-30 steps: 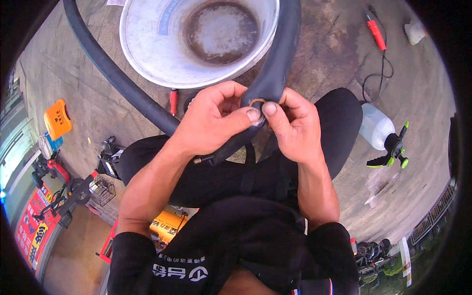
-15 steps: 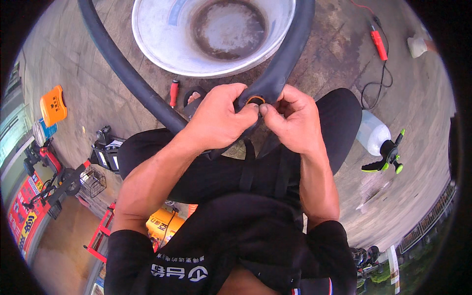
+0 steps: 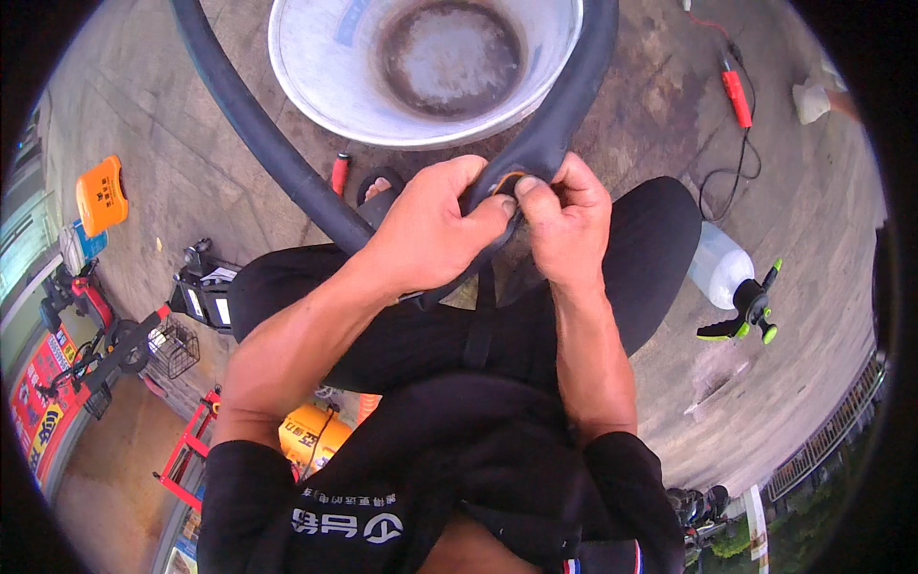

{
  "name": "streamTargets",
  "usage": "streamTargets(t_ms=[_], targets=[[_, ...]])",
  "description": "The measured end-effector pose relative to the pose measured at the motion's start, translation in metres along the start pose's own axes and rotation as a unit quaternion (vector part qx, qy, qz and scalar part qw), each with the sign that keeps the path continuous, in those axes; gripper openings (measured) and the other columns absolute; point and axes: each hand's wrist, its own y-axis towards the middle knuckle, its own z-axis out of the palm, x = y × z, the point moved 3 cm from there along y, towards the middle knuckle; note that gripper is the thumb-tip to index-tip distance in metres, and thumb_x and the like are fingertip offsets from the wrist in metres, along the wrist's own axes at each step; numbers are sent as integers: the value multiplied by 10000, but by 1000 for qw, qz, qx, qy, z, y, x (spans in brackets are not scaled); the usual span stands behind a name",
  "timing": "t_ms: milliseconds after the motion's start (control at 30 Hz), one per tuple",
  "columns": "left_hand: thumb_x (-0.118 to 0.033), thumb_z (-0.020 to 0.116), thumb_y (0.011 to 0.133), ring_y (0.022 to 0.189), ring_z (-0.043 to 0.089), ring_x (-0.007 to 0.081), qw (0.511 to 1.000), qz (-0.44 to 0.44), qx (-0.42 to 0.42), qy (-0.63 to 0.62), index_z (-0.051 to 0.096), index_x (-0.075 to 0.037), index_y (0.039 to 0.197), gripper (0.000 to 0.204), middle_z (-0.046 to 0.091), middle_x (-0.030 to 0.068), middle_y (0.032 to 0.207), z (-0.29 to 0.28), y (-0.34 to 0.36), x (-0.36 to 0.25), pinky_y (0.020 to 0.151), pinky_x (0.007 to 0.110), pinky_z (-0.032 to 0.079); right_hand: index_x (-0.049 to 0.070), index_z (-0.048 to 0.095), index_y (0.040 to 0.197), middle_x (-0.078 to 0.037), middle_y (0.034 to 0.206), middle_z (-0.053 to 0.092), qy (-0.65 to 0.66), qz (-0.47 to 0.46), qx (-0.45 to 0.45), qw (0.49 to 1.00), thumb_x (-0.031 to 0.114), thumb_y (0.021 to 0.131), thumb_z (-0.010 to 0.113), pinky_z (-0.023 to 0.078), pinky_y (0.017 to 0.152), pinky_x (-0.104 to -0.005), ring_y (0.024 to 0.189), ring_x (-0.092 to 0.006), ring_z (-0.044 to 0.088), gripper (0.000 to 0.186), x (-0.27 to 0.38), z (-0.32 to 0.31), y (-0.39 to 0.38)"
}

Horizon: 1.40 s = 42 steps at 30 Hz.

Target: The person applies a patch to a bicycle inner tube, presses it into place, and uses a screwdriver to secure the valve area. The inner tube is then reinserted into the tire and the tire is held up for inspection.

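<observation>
A black rubber inner tube loops across my lap and over the rim of the basin. On the stretch between my hands sits a small round patch with a black middle and an orange edge, partly hidden by my thumbs. My left hand is closed round the tube, its thumb at the patch's near edge. From the other side my right hand pinches the tube, its bent thumb on the patch and its fingers curled at the tube's far edge.
Ahead stands a wide white basin with murky liquid. A red-handled tool lies beside my foot. To the right are a red corded tool and a clear spray bottle. An orange plastic piece and a parked scooter are at left.
My right hand has shifted slightly up and left, its thumb now bent over the patch. My left hand keeps its hold on the tube. The whole view has shifted a little.
</observation>
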Motion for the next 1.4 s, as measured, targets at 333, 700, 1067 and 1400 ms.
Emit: streamTargets(t_ms=[333,700,1067,1400], targets=[[-91,679,815,677,555,60,976,-69,-50,-202,545,35,973,243,625,51,818,-5,0,7,577,214,445,46,544,776,47,705,544,14,72,27,997,126,877,652,375,545,-194,629,-18,458,169,2,-12,-5],[-79,673,813,684,557,69,959,-115,-37,-257,591,8,886,141,619,40,780,2,3,18,581,215,441,30,578,741,30,640,563,-92,137,99,981,147,856,680,381,496,-196,551,-28,468,193,-3,-24,-9],[-105,657,823,675,500,37,988,-120,88,-35,583,-41,821,98,561,-33,742,-6,13,14,583,203,398,10,619,888,44,731,586,-30,139,106,984,67,856,650,410,544,-194,628,-18,497,73,-7,-23,-13],[-81,660,825,659,483,15,998,-11,53,-22,583,-51,800,86,542,-62,700,1,5,7,574,194,389,17,635,969,39,790,606,9,97,118,988,37,864,632,432,602,-200,683,-25,514,107,1,-25,-16]])
